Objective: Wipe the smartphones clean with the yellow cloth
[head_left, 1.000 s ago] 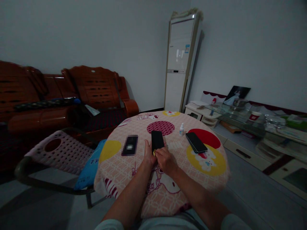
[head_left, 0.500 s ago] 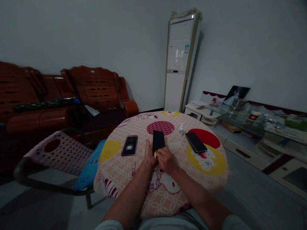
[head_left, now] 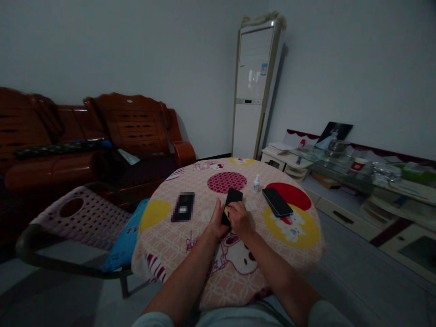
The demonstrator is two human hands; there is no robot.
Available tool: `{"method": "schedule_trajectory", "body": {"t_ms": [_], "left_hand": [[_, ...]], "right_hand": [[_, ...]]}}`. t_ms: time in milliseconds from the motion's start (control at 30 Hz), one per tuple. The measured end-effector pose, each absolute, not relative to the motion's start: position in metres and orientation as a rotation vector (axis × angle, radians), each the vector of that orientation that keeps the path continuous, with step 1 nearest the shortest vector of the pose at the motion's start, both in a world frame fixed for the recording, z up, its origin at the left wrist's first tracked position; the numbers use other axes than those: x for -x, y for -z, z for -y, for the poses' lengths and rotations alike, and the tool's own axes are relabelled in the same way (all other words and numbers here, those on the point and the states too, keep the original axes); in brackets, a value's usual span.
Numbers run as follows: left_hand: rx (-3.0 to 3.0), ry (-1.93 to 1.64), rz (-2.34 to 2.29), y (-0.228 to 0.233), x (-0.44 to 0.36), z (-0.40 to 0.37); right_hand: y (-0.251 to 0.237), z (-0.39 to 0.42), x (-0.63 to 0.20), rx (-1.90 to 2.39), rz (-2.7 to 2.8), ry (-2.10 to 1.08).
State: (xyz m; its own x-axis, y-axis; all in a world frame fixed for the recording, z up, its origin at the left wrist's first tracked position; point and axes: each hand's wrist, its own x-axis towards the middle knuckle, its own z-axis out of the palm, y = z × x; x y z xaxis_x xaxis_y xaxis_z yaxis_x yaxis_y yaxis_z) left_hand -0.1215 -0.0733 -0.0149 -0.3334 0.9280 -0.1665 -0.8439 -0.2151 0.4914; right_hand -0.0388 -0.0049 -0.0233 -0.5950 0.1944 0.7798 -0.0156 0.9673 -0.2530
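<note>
Since the earlier frames, the black phone (head_left: 235, 194) has swung over, its far end tipping from twelve towards one o'clock, and the right hand (head_left: 240, 218) has crept further up its face, while the left hand (head_left: 218, 221) has shifted a little towards three o'clock along with it. Around them, reckoned from the round table's middle, a wooden sofa (head_left: 132, 120) stands at ten o'clock, a glass-topped stand (head_left: 323, 193) between two and three, a tall white cabinet unit (head_left: 252, 84) just past twelve, and a woven chair (head_left: 98, 215) at nine. The table wears a pink patterned cloth (head_left: 192, 229). The left hand cradles the black phone's near, nine o'clock edge, thumb raised and set apart; its other fingers are mostly hidden. The right hand's fingers are bunched together over the phone's three o'clock side, pinching a small yellow piece between themselves and its face. From the held phone, a blurred dark device (head_left: 183, 207) lies at nine o'clock, another phone (head_left: 277, 202) at three, and a small white bottle (head_left: 256, 184) stands upright near half past one. Smallest is the yellow piece (head_left: 226, 212), partly covered by fingertips.
</note>
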Motion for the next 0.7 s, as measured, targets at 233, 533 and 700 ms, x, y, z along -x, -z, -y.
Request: {"method": "schedule_trajectory", "body": {"t_ms": [233, 533, 700], "left_hand": [[-0.152, -1.855, -0.54, 0.013, 0.124, 0.075], [-0.176, -1.848, -0.55, 0.014, 0.126, 0.073], [-0.189, -1.814, -0.565, 0.015, 0.122, 0.071]], "right_hand": [[0.018, 0.005, 0.028, 0.135, 2.025, -0.503], [0.027, 0.002, 0.018, 0.006, 2.289, -0.403], [0.026, -0.001, 0.022, 0.036, 2.328, -0.303]]}}
